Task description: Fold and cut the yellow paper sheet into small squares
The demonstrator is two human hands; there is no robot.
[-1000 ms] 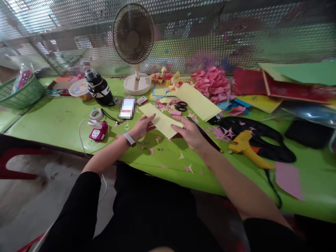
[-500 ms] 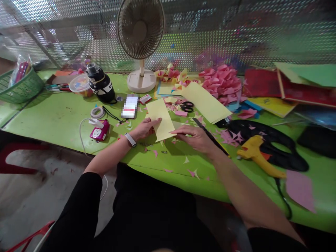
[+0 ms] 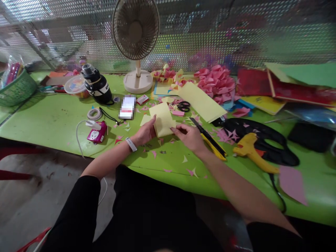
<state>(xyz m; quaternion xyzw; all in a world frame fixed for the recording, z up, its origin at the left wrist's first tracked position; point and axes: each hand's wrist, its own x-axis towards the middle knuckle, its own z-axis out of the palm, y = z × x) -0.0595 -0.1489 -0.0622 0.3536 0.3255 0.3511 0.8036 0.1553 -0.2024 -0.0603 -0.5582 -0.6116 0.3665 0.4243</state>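
Observation:
A pale yellow paper strip [image 3: 162,119] stands folded up off the green table [image 3: 52,119]. My left hand [image 3: 145,133] pinches its left lower edge, thumb on the sheet. My right hand [image 3: 189,135] pinches its right lower corner between thumb and fingers. A white watch sits on my left wrist. A yellow-and-black utility knife [image 3: 210,140] lies just right of my right hand. Small pink and yellow offcuts lie scattered under and around both hands.
A larger yellow sheet [image 3: 201,101], black scissors [image 3: 183,106] and a pink paper pile [image 3: 216,82] lie behind. A yellow glue gun [image 3: 252,154] and black mask lie right. A fan [image 3: 135,45], black bottle [image 3: 97,85], tape roll [image 3: 93,113], pink charger [image 3: 97,132] and green basket [image 3: 15,89] stand left.
The yellow strip turned from lying slantwise on the table to upright, then its far half came over toward me in a fold. Both hands drew closer together on it.

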